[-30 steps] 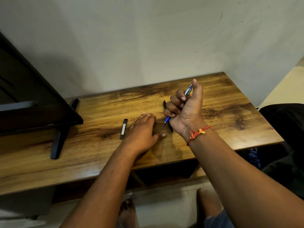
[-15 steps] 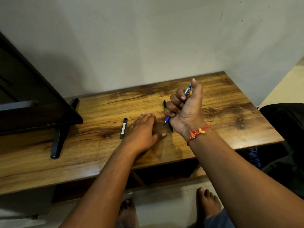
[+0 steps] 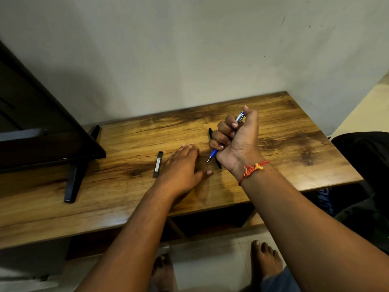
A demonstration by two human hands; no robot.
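gripping the pen [image 3: 214, 153] in a fist, tip down and thumb up by its top end, the right hand [image 3: 237, 142] hangs just above the table [image 3: 294, 165]. the left hand [image 3: 181, 165] lies flat on the wood, fingers straight and together. neither hand has shifted in the last second, so probably a pause before clicking or writing. a black pen [image 3: 210, 131] lies behind the fist.

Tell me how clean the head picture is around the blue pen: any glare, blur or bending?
Head view: the blue pen in the right hand is sharp, tip plain. Head view: dim, soft light, faint shadow and mild sheen on the wooden table by the left hand, no hard glare. Head view: wide-angle bending bows the table's front edge; lower left corner smears.
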